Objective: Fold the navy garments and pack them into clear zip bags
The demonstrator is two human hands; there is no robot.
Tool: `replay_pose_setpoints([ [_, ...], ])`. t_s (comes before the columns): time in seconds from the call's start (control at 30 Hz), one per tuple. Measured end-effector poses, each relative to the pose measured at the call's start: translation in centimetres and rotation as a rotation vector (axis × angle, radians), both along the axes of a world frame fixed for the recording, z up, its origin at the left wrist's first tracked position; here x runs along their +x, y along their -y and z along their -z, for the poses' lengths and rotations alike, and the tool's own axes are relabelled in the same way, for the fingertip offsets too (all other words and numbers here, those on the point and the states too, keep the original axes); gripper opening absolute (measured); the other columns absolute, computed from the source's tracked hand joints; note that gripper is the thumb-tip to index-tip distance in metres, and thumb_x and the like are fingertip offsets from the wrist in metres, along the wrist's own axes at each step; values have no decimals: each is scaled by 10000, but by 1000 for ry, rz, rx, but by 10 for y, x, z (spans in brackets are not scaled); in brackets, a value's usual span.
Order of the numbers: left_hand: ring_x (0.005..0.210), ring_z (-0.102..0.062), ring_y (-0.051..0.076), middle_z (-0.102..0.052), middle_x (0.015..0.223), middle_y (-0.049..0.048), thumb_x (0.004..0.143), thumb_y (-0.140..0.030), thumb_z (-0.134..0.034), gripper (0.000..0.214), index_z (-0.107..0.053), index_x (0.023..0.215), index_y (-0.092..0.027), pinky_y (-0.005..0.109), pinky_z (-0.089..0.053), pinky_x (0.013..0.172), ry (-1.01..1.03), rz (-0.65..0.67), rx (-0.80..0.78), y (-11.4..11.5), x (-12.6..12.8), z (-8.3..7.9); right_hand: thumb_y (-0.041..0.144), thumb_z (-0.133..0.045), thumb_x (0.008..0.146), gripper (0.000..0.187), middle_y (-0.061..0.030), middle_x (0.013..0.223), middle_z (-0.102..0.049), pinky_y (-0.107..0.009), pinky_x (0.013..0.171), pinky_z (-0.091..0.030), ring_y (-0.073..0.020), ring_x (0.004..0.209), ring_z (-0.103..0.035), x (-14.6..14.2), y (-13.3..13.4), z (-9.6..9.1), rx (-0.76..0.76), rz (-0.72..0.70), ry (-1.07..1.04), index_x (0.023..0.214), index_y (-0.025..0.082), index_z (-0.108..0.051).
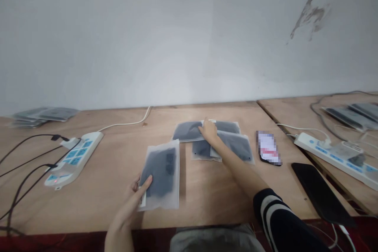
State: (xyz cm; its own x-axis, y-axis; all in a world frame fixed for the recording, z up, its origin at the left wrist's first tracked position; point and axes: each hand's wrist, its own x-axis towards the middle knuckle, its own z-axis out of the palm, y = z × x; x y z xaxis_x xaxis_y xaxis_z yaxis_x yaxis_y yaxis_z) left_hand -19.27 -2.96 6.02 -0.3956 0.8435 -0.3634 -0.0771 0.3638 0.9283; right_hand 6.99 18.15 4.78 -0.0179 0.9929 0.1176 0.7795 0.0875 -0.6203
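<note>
A frosted plastic pouch with a dark item inside lies near the table's front edge, and my left hand grips its lower left corner, thumb on top. Farther back, several similar pouches lie overlapping in a small pile. My right hand reaches out over that pile and rests on the top pouch, fingers bent down onto it. Whether the fingers are pinching the pouch is unclear.
A white power strip with black cables sits at the left. A stack of grey pouches lies at the back left. A phone and a dark phone lie at the right. A second table holds another power strip.
</note>
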Motion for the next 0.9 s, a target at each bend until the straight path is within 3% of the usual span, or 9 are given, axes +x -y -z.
replay_pose_setpoints([
  [0.1,1026,-715,316,-764,1050,116,532,-521,-886,663,-681,1067,-187,381,-611,842,106,85,56,-6,15,5,271,-524,930,360,-228,1230,-611,-430,920,-476,-318,1135,-604,2,8,-14,-14,50,-85,1253,112,-528],
  [0.17,1020,-717,318,-756,1081,116,576,-515,-876,669,-652,1119,-196,397,-610,846,178,141,96,-10,29,10,369,-440,980,350,-175,1135,-666,-380,868,-502,-274,1048,-646,12,20,-25,-44,5,-168,1200,132,-575],
  [0.3,1101,-686,314,-725,1174,120,652,-435,-858,675,-582,1227,-216,419,-578,931,224,240,180,-13,67,16,509,-51,1025,699,-73,895,-734,-299,652,-551,-182,728,-698,44,82,-36,-202,-213,-380,1074,202,-677],
  [0.37,1145,-664,309,-708,1211,120,689,-419,-834,662,-560,1255,-216,433,-549,983,220,314,202,-11,87,15,621,-184,996,650,-82,952,-742,-332,724,-570,-213,823,-708,58,127,-31,-329,-350,-722,1104,209,-676],
  [0.47,1136,-666,297,-700,1216,114,728,-402,-810,622,-534,1254,-216,453,-534,999,222,448,188,-2,111,14,602,-564,895,439,-43,1072,-730,-368,897,-543,-249,1031,-670,68,182,-13,-267,-236,-829,1164,268,-658],
  [0.53,1118,-673,287,-701,1204,112,746,-384,-801,593,-521,1242,-219,453,-533,994,242,525,164,6,121,16,597,-597,875,467,-62,1101,-724,-402,929,-529,-273,1072,-655,71,202,1,-266,-190,-876,1164,235,-655],
  [0.67,1071,-686,262,-691,1200,131,810,-414,-736,508,-516,1216,-202,438,-526,992,204,568,170,16,126,32,581,-514,929,462,-84,1140,-720,-444,951,-512,-289,1089,-650,83,206,10,-273,-187,-805,1172,215,-656],
  [0.8,1113,-659,265,-650,1247,142,820,-481,-689,557,-493,1261,-202,442,-522,978,-96,268,270,11,117,41,512,-435,984,387,-57,1067,-738,-401,886,-511,-261,990,-660,104,190,-8,-183,-319,-407,1118,262,-699],
  [0.9,1237,-577,289,-601,1330,128,828,-471,-673,515,-560,1266,-225,455,-478,1021,-429,156,368,2,112,30,432,-432,1000,324,-22,1028,-736,-342,817,-497,-213,901,-656,115,173,-20,-194,-523,-203,1125,293,-697],
])
